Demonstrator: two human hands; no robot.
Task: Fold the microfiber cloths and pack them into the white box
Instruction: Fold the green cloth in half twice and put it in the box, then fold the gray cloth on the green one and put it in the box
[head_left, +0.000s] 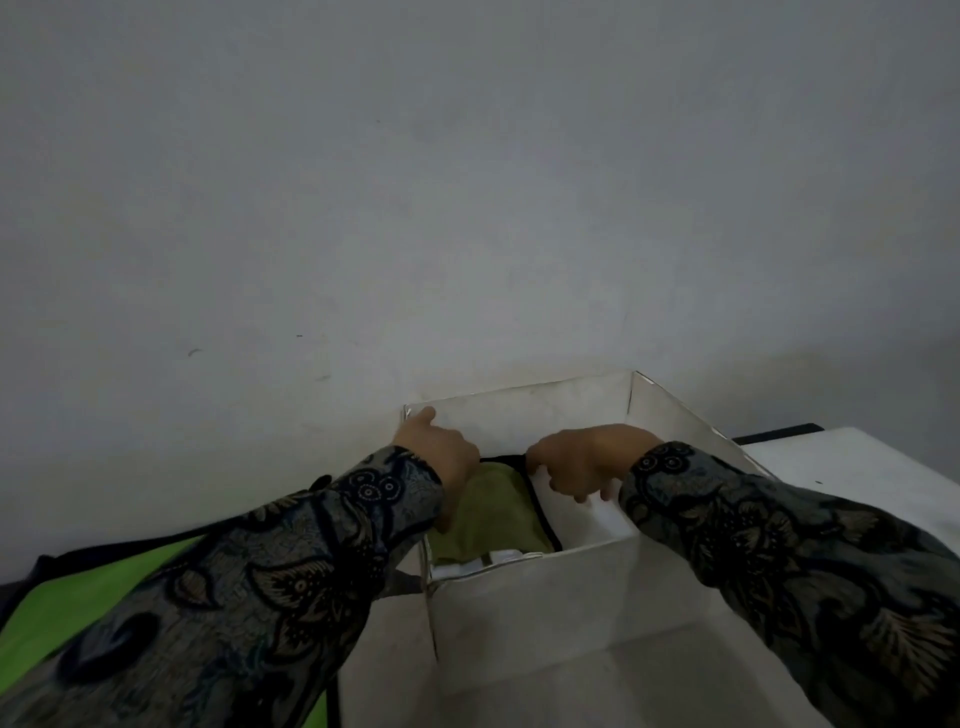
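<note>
White box (540, 603): open-topped, on a pale table (852, 467), standing against a grey wall (467, 182).
Green microfiber cloth (493, 512): black-edged, lying inside the box, on its left half.
Left hand (441, 447): at the box's 10 o'clock corner, fingers reaching down onto the cloth; grip cannot be told.
Right hand (582, 460): over the box's middle, fingers curled narrow, pinching the cloth's black edge.
Second green cloth (78, 597): outside, at the box's 8 o'clock, partly under the patterned left sleeve (249, 587).

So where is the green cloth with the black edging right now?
In the head view, the green cloth lies inside the white box, on its left side, between the left hand and right hand.
</note>
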